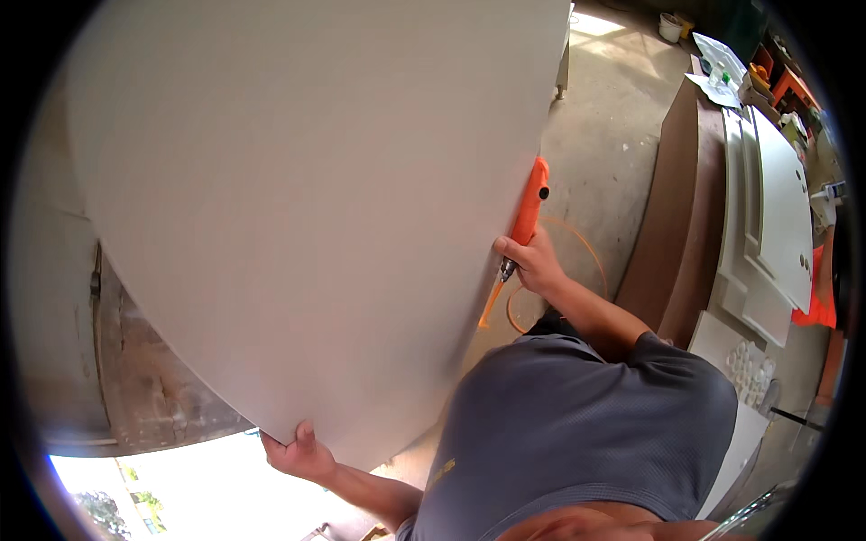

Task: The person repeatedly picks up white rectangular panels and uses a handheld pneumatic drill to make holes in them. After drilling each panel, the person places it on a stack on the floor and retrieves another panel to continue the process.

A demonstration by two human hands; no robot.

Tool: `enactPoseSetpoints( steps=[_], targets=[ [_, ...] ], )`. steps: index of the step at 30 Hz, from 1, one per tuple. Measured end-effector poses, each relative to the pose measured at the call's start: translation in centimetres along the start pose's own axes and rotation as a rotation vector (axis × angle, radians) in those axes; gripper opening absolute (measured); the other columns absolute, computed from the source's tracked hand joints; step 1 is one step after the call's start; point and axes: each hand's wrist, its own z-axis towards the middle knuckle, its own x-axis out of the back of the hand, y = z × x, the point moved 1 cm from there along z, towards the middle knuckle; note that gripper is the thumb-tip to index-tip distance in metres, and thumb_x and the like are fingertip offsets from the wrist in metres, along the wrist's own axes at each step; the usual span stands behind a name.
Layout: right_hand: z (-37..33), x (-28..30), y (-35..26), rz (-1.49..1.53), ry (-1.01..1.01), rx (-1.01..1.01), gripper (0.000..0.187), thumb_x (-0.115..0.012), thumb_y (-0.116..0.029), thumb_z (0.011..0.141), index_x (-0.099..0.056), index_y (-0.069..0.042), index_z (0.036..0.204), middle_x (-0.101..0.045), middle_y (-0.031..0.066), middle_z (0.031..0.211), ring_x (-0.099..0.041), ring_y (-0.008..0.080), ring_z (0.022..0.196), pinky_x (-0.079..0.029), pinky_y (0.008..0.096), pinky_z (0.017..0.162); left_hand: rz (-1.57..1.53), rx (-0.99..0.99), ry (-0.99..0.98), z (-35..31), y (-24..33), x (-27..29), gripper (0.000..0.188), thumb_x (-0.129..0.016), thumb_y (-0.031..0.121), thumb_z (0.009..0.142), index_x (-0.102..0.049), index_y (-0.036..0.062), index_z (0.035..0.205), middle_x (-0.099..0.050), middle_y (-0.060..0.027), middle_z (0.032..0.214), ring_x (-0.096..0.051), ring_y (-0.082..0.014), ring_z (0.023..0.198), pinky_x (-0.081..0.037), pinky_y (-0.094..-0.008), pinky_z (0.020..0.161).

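Note:
A large pale panel [316,207] fills the middle and left of the view, its face toward me. My left hand [302,453] grips its lower left edge, thumb over the face and the other fingers hidden behind. At the panel's right edge, my right hand [534,260] is closed around the lower end of an orange air tool [529,203]. A metal coupling [508,268] joins this tool to an orange hose [492,302]. The tool's tip lies along the panel edge, and I cannot make out whether it touches.
The hose loops over the concrete floor [604,153] beside me. To the right, several white panels [778,207] with round holes lie by a long brown block [672,216]. Small clear pieces [750,370] rest on a lower board. A white bucket [670,27] stands far right.

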Motion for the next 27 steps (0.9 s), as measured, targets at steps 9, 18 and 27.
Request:
enactPoseSetpoints(
  steps=[9,18,27],
  targets=[
    [12.0,18.0,0.8,0.162,0.263,-0.201,0.039,-0.067,-0.020,0.085,-0.051,-0.001,0.116,-0.055,0.0013,0.093,-0.051,0.0086,0.077,-0.043,0.0264,0.066,0.272,-0.063,-0.419,5.5,8.3,-25.8,0.055,-0.082,0.048,0.062,-0.057,0.0009,0.077,-0.056,-0.0118,0.061,-0.054,-0.0277,0.055,-0.044,-0.0323,0.055],
    [22.6,30.4,6.8,0.018,0.501,-0.500,0.038,-0.065,-0.032,0.088,-0.054,-0.005,0.112,-0.059,0.0022,0.083,-0.054,0.0136,0.061,-0.045,0.0292,0.051,0.458,-0.095,-0.823,8.7,1.5,-52.8,0.062,-0.064,0.063,0.074,-0.062,0.0032,0.091,-0.065,-0.0183,0.079,-0.062,-0.0374,0.078,-0.047,-0.0455,0.066],
    [33.3,40.2,12.6,-0.112,0.723,-0.683,0.034,-0.070,-0.029,0.084,-0.053,-0.007,0.104,-0.052,0.0002,0.075,-0.050,0.0132,0.056,-0.042,0.0293,0.047,0.409,0.097,-1.104,8.2,-7.3,-72.2,0.059,-0.064,0.059,0.076,-0.063,0.0034,0.097,-0.067,-0.0181,0.090,-0.064,-0.0348,0.089,-0.051,-0.0440,0.076]
  ],
)
